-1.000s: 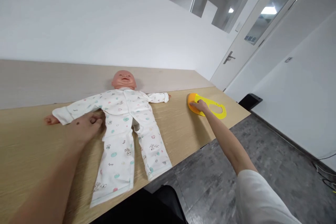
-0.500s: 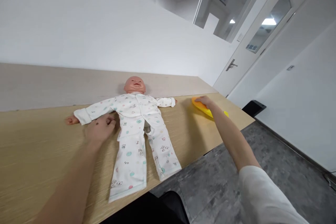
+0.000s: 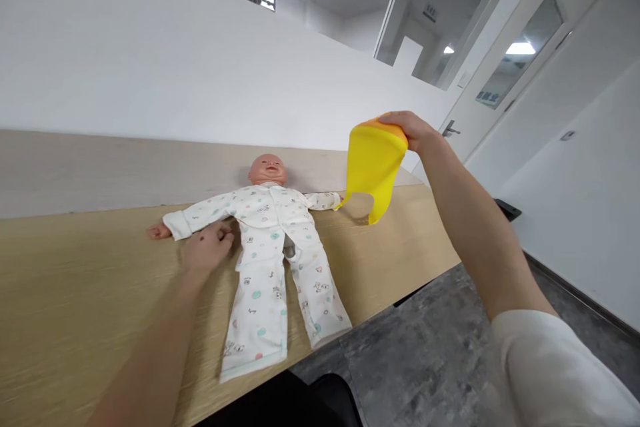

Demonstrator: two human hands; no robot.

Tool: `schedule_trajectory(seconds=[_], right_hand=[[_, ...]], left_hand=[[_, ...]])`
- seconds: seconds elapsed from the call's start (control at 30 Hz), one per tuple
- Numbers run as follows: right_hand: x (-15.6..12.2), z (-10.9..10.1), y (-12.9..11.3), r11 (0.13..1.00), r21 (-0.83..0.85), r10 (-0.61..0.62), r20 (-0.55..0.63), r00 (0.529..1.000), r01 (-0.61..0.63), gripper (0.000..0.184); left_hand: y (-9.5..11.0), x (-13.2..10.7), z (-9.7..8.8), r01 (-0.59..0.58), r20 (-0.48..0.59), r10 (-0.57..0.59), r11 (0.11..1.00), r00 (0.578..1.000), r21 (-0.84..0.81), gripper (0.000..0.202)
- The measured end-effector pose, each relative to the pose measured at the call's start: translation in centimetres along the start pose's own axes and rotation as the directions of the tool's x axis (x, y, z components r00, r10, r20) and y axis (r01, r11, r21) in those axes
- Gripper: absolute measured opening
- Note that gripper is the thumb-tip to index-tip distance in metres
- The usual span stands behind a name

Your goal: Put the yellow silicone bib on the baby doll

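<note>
A person's right hand [image 3: 406,131] grips the top edge of a yellow silicone bib [image 3: 374,173], holding it up in the air at the right of the frame, clear of the wooden table [image 3: 75,293]. At center, a baby doll [image 3: 267,170] lies on its back on the table, dressed in a white printed sleepsuit [image 3: 263,297]. The left hand [image 3: 207,247] sits curled at the suit's side edge, near the waist; whether it is pinching the cloth cannot be told. A door [image 3: 520,73] stands at upper right.
</note>
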State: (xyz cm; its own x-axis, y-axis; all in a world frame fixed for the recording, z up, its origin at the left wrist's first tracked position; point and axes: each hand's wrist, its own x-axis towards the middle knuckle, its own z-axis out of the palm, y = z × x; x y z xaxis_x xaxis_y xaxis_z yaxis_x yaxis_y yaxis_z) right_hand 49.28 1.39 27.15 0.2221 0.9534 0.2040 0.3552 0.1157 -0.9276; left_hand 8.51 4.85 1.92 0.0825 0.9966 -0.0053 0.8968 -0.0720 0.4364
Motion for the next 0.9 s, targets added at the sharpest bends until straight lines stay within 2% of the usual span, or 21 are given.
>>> schedule_trajectory(seconds=[0.17,0.37,0.47,0.67,0.77,0.9], right_hand=[[3.3,2.3,-4.1,0.988,-0.027,-0.152,-0.012,0.988,0.151,0.006],[6.0,6.6,-7.6,0.970,-0.110,-0.209,0.071,0.975,0.215,0.018],[7.2,9.2,-8.1,0.943,-0.164,-0.269,0.141,0.953,0.291,0.018],[8.3,13.9,-7.2,0.860,-0.207,-0.411,0.258,0.874,0.466,0.014],[8.2,15.6,-7.3,0.837,-0.210,-0.444,0.279,0.851,0.506,0.011],[8.5,16.8,-8.7,0.791,-0.277,-0.471,0.294,0.832,0.546,0.011]], left_hand=[[-0.4,0.1,0.3,-0.030,-0.026,0.030,0.999,0.999,-0.017,0.028],[-0.6,0.1,0.6,-0.026,-0.061,0.022,0.998,0.998,-0.054,0.024],[-0.6,0.1,0.7,-0.027,-0.070,0.023,0.998,0.997,-0.065,0.024],[-0.7,0.0,0.7,-0.043,-0.073,0.037,0.996,0.997,-0.080,0.027],[-0.8,0.2,0.8,-0.046,-0.073,0.040,0.996,0.997,-0.080,0.026],[-1.0,0.3,1.0,-0.024,-0.072,0.019,0.997,0.997,-0.071,0.027]])
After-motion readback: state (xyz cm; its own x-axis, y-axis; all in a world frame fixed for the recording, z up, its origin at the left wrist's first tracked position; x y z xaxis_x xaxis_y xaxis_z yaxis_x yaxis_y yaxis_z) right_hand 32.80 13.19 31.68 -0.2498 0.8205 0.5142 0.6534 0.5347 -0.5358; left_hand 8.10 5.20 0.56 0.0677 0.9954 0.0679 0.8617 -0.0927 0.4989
